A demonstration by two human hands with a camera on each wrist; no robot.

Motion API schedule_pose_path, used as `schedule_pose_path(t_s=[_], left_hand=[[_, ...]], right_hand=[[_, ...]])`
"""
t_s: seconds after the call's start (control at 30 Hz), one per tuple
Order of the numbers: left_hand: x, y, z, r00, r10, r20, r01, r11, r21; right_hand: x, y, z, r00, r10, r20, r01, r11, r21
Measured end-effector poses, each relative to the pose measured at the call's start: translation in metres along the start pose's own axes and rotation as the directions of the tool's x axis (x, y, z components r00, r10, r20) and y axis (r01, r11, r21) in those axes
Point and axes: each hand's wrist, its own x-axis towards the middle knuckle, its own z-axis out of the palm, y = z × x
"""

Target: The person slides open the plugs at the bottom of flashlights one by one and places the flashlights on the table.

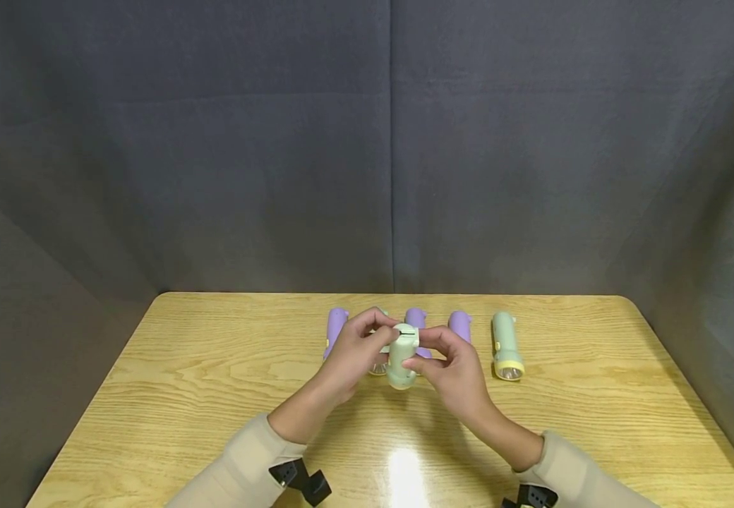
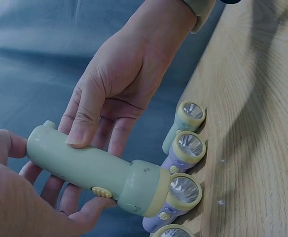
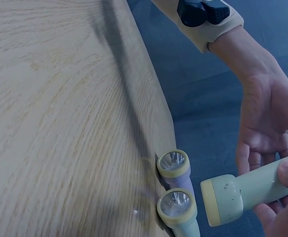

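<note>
Both hands hold a pale green flashlight (image 1: pixel 401 356) above the middle of the table. Its yellow-rimmed lamp end points down toward the person, and a dark slit shows near its upper end in the head view. My left hand (image 1: pixel 354 353) grips its left side; in the left wrist view, that thumb lies close to the yellow ribbed switch (image 2: pixel 102 192). My right hand (image 1: pixel 454 370) pinches the opposite side, its thumb pressed on the body (image 2: pixel 92 160). Behind the hands, another green flashlight (image 1: pixel 378 369) is mostly hidden.
Purple flashlights lie at the left (image 1: pixel 335 328), middle (image 1: pixel 415 317) and right (image 1: pixel 460 323) of a row. A green flashlight (image 1: pixel 506 342) ends it on the right, lamp toward the person. Grey curtains (image 1: pixel 367 176) surround the wooden table (image 1: pixel 214 381).
</note>
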Motion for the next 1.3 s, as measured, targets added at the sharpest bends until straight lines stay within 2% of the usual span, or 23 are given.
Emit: schedule_pose_path(t_s=[0.57,0.87,1.3], left_hand=[[-0.0001,0.0004,-0.0031,0.998,-0.027,0.051,0.028,0.999,-0.026],[0.0009,0.0005,-0.0018,0.998,-0.031,0.047,0.034,0.998,-0.052],[0.0026,0.0005,-0.0005,0.998,-0.055,0.042,0.057,0.998,-0.033]], right_hand=[[0.0002,0.0050,0.0026,1.000,-0.028,-0.007,0.027,0.999,-0.021],[0.0003,0.0029,0.0035,1.000,-0.013,-0.014,0.012,1.000,-0.024],[0.0024,0.0019,0.0036,1.000,0.023,0.003,-0.023,1.000,-0.022]])
